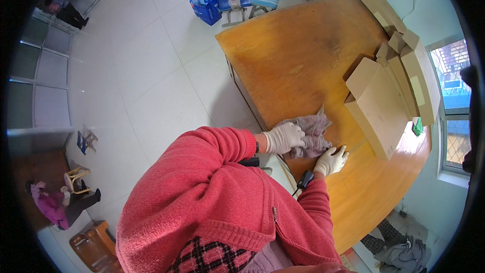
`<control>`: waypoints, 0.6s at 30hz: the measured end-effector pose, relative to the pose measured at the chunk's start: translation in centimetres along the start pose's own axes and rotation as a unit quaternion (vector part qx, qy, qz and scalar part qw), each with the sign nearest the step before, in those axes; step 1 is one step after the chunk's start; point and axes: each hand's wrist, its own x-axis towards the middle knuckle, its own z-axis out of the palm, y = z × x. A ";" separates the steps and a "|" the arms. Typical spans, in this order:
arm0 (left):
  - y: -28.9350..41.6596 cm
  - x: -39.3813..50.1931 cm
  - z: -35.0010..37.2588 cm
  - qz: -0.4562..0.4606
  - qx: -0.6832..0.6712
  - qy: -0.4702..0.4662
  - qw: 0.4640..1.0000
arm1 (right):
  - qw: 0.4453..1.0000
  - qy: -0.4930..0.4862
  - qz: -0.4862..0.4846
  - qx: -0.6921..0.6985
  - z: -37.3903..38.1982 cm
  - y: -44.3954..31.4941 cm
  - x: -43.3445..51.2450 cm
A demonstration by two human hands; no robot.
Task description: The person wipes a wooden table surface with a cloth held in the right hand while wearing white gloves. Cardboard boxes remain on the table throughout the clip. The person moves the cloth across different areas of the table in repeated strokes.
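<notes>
A crumpled grey-mauve cloth lies on the near edge of a worn orange-brown wooden table. My left hand, in a white glove, has its fingers curled down onto the left part of this cloth and grips it. Also white-gloved, my right hand rests on the tabletop beside the cloth's lower right corner, fingers apart. A small dark spot shows at its fingertips; I cannot tell what it is. A black device is strapped at my right wrist.
Open cardboard boxes stand along the table's window side, with a green item behind. A blue bag and stools stand past the far edge. One person sits at left; another stands farther off.
</notes>
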 end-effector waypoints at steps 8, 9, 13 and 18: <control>-12.4 0.7 -7.5 -0.241 0.138 0.022 0.960 | 1.000 0.001 -0.004 -0.008 0.1 0.1 -0.1; -14.1 -0.1 -8.8 -0.242 0.175 0.075 0.951 | 1.000 0.001 -0.001 -0.003 0.1 0.1 -0.1; -20.2 -2.8 -13.4 -0.370 0.237 0.118 0.891 | 1.000 -0.003 0.002 -0.006 -0.1 0.0 0.0; -21.9 -3.3 -13.9 -0.422 0.214 0.236 0.849 | 1.000 0.002 0.001 -0.002 0.1 0.0 -0.1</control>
